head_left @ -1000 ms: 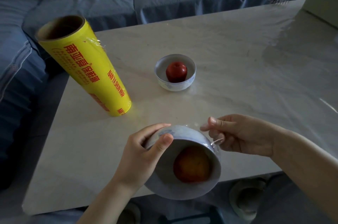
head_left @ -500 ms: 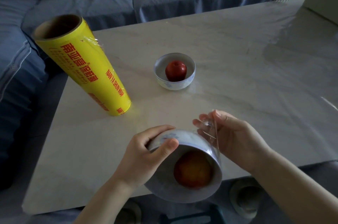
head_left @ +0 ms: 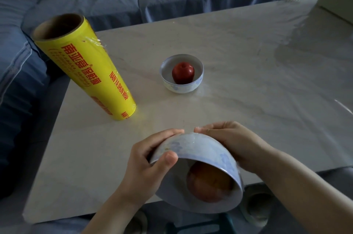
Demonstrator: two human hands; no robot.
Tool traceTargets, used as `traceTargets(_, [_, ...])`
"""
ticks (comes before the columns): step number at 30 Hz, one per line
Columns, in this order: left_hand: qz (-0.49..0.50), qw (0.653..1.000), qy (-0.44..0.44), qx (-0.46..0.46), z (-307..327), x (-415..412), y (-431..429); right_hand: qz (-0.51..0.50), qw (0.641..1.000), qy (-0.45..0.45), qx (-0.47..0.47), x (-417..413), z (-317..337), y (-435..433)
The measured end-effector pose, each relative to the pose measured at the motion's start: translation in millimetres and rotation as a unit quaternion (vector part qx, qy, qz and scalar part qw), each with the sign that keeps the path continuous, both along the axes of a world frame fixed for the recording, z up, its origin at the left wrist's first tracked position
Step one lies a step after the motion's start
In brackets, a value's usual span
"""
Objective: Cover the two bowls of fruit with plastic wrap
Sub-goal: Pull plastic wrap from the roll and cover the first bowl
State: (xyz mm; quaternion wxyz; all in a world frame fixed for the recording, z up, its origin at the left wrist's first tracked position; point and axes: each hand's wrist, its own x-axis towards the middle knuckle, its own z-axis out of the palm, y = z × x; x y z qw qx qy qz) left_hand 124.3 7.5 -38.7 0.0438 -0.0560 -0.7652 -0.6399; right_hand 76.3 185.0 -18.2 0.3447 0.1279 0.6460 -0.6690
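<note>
Tilted bowl [head_left: 193, 150], lower centre: film barely discernible | orange fruit [head_left: 209, 184] half-hidden | left hand [head_left: 147, 165], right hand [head_left: 235, 143] grip: grasping glossy ceramic wall.

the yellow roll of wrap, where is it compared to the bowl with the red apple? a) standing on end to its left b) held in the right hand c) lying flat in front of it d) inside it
a: the yellow roll of wrap stands on end on the table, left of the bowl holding the red apple, apart from it.
</note>
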Motion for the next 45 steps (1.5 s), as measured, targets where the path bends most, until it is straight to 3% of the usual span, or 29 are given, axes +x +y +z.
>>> traceTargets(3, [-0.012, 1.0, 0.005, -0.004, 1.2, -0.2, 1.1, 0.071, 0.997, -0.004, 0.042, -4.2, 3.0, 5.8])
traceTargets(7, [-0.028, 1.0, 0.0, -0.007, 1.3, -0.8, 2.0, 0.09, 0.987, 0.033, 0.13, -7.1, -1.5, 10.1])
traceTargets(10, [-0.017, 1.0, -0.005, -0.016, -0.2, 0.5, 0.8, 0.016, 0.973, 0.152, 0.172, -9.0, -2.8, 18.8])
traceTargets(13, [0.004, 1.0, -0.005, -0.022, -5.5, 1.3, -2.9, -0.082, 0.939, 0.298, 0.149, -1.8, 11.6, 34.1])
traceTargets(16, [0.018, 0.999, -0.011, -0.026, -8.6, 0.4, -3.9, 0.037, 0.926, 0.365, 0.085, 17.4, 24.9, 33.2])
traceTargets(18, [0.021, 0.999, -0.013, -0.035, -9.3, -0.9, -2.8, 0.14, 0.901, 0.387, 0.136, 26.8, 20.7, 28.3])
traceTargets(20, [0.035, 0.999, -0.018, -0.036, -10.1, -1.9, -2.6, 0.168, 0.87, 0.424, 0.189, 28.1, 13.3, 24.3])
traceTargets(26, [0.066, 0.997, -0.005, -0.039, -5.7, -3.7, -4.6, 0.03, 0.829, 0.513, 0.222, 35.9, 8.9, 16.3])
traceTargets(35, [0.055, 0.997, -0.008, -0.062, -5.6, -2.7, -7.6, 0.109, 0.839, 0.494, 0.202, 39.6, 6.6, 12.6])
traceTargets(40, [0.03, 0.997, -0.021, -0.07, -7.2, -1.2, -5.5, 0.196, 0.833, 0.434, 0.283, 34.2, 7.9, 5.9])
traceTargets(42, [0.026, 0.998, -0.019, -0.062, -6.5, -1.2, -4.0, 0.216, 0.855, 0.387, 0.271, 30.6, 6.3, 6.5])
traceTargets(45, [0.023, 0.998, -0.021, -0.047, -5.2, -1.7, -3.5, 0.128, 0.949, 0.259, 0.128, 18.2, 2.9, 9.1])
